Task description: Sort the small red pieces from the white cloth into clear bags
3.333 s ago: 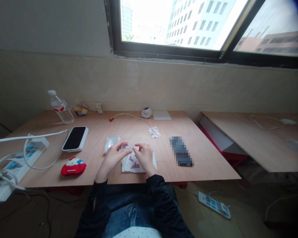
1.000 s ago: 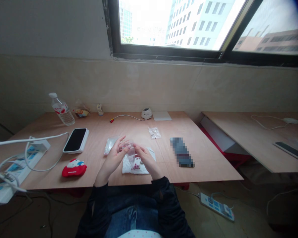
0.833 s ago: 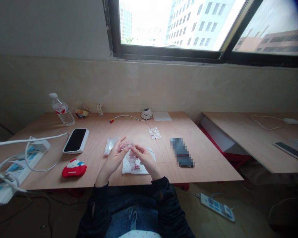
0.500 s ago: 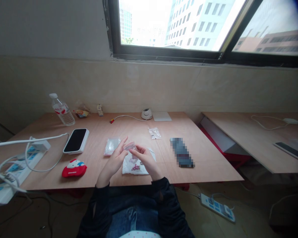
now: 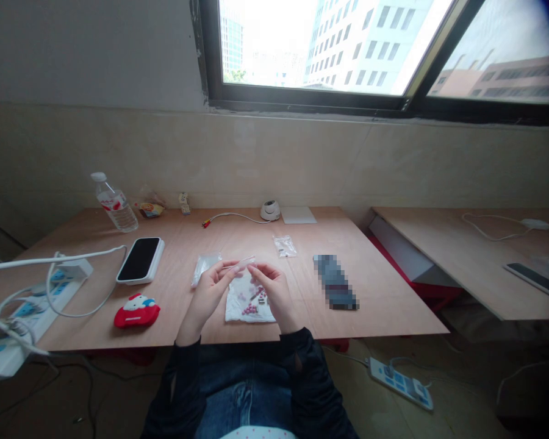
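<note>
A small clear bag (image 5: 246, 261) is pinched between both hands, above a white sheet. My left hand (image 5: 213, 291) grips its left side with thumb and fingers. On the other side, my right hand (image 5: 273, 289) has its fingertips closed at the bag's right edge. The white sheet (image 5: 232, 310) lies on the table under the hands and bears several small pink and dark red pieces (image 5: 250, 310) and a few metallic bits (image 5: 261, 300). Left of it lies a clear packet (image 5: 203, 268), partly covered by my left hand. Another small clear bag (image 5: 285, 246) lies further back.
On the table (image 5: 178, 317) are a white-cased phone (image 5: 141, 260), a red pouch (image 5: 137, 311), a bottle (image 5: 118, 210), a white camera (image 5: 269, 210) and a blurred dark object (image 5: 335, 281). A power strip (image 5: 41, 317) with cables is at the left.
The small bag has turned and looks thinner, nearly edge-on. My left fingers have curled in around it, and my right hand has shifted slightly, uncovering more of the pieces on the sheet.
</note>
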The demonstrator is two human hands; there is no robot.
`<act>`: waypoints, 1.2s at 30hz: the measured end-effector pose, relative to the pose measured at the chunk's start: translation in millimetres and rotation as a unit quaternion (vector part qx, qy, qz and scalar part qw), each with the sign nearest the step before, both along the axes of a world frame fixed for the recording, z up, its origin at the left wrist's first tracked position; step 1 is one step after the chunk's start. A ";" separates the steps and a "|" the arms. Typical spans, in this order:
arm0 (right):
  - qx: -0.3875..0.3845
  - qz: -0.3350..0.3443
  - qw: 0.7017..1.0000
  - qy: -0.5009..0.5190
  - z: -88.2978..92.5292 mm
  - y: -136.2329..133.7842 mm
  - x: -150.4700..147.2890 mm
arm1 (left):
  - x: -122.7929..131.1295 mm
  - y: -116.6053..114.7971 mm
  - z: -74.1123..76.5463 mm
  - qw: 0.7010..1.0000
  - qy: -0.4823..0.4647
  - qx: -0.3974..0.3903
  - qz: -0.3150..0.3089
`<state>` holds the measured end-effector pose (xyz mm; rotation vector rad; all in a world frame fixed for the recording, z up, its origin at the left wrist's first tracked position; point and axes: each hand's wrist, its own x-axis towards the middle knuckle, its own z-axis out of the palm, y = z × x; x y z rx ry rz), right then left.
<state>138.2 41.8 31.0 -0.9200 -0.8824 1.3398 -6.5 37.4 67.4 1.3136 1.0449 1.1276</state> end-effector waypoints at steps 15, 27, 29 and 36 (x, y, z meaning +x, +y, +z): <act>0.025 -0.026 0.999 0.006 0.8 0.4 2.6 | 3.5 -1.9 5.4 0.998 0.013 0.023 0.061; 0.023 -0.073 0.997 0.003 10.6 -2.9 0.0 | -0.1 -2.4 5.9 0.991 0.036 0.003 0.131; 0.022 -0.068 0.997 0.008 10.3 -2.6 0.0 | 0.6 -1.8 6.0 0.990 0.036 0.004 0.135; 0.028 -0.062 0.998 0.017 7.1 -1.7 1.0 | 1.4 -1.0 4.5 0.990 0.049 0.009 0.132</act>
